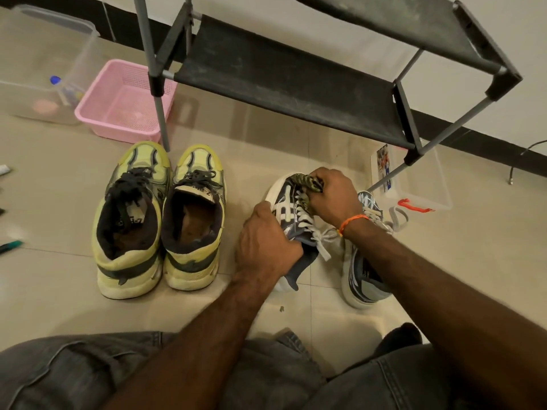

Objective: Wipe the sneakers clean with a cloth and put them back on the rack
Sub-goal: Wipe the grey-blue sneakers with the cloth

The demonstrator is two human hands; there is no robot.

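A grey sneaker [291, 220] with white stripes and white laces is held just above the tiled floor [266, 149], in front of the rack [284, 81], toe pointed towards the wall. It is gripped at its side and collar by the left hand [266, 244], the fingers curled round the upper. A dark patterned cloth [307, 182] is pressed against the toe area by the right hand [333, 196], whose fingers are closed on the cloth; an orange band [352, 221] is worn on that wrist. The matching grey sneaker [365, 276] is seen resting on the floor just beside it, partly hidden under the right forearm. A pair of yellow sneakers [159, 220] is set side by side on the floor to the left, toes towards the rack leg. The black fabric shelves of the rack are noted as dusty and carry no shoes. A pink basket [118, 113] and a clear plastic container [38, 69] are recorded behind the yellow pair, and another clear container [420, 184] lies beyond the rack's right leg.
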